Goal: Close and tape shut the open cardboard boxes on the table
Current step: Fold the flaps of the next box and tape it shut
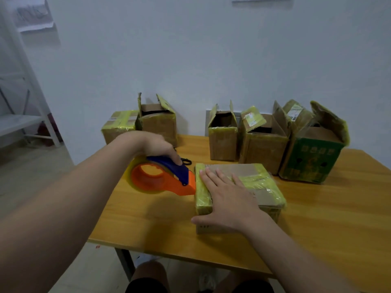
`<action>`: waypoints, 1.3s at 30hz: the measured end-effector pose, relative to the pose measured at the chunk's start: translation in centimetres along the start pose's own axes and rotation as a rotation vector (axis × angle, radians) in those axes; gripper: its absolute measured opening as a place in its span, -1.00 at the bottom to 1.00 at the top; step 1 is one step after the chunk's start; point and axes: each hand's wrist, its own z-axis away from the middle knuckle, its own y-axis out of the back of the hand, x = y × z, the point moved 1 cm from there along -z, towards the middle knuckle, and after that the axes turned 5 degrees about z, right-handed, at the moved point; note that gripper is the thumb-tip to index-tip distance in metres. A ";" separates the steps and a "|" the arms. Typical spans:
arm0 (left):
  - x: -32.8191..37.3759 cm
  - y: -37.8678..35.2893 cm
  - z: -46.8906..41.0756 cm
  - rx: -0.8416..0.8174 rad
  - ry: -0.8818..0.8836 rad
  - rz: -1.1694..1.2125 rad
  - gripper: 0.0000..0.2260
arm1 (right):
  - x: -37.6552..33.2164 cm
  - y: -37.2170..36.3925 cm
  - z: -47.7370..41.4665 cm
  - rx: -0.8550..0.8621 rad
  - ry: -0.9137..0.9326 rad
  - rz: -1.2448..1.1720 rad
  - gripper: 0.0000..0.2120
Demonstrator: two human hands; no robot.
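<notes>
The main risk now is that the closed box (260, 182) slides or turns on the smooth table (338, 218) when you pull the tape dispenser (167, 178) against its side, because only your flat right hand (228, 197) holds it down. I judge that a crooked or wrinkled strip would follow, and this box already carries many glossy yellow layers where new tape may stick badly. A second risk is for your own fingers: the orange nose of the dispenser, where the cutting edge normally sits, touches or almost touches the box wall just beside the fingertips (209, 172) of your right hand, so a sudden jerk could bring it onto them. Your left hand (157, 145) is curled over the blue handle from above and grips it, with the forearm coming in from the left. Your right hand lies spread on the box top, fingers straight and pointing toward the edge where the dispenser is, the thumb stretched out over the near corner; it grasps nothing. Beyond both hands, four open boxes (223, 140) stand with their flaps up, not yet done.
</notes>
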 end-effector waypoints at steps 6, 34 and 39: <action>3.5 -0.3 0.9 0.076 0.035 -0.182 -0.71 | 0.0 0.0 0.0 -0.004 -0.002 -0.007 0.18; -2.0 -1.5 4.1 0.801 -0.117 -0.004 -0.50 | 1.3 1.7 2.0 0.006 0.081 -0.093 0.07; -1.1 -1.8 5.5 0.656 -0.245 0.142 -0.58 | 1.7 1.5 2.3 0.055 0.042 -0.213 0.00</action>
